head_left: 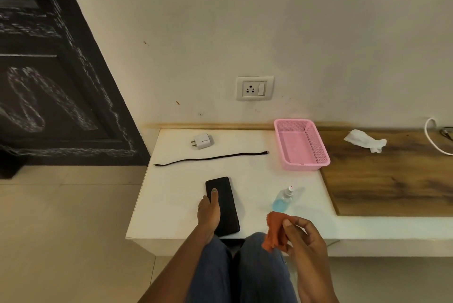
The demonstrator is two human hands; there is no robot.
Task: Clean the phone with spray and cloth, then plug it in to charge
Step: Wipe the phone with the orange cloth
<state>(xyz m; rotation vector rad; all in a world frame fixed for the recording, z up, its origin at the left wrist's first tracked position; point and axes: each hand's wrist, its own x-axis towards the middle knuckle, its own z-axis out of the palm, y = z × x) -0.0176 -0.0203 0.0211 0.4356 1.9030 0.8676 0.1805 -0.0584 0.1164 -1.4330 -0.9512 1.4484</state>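
The left hand [208, 214] is lying flat on the black phone [222, 205] near the white tabletop's [176, 195] front edge, fingers straight, covering its left side. The right hand [305, 236] is pinching a bunched orange cloth [275, 230], which is partly hiding the blue spray bottle's [283, 201] base.
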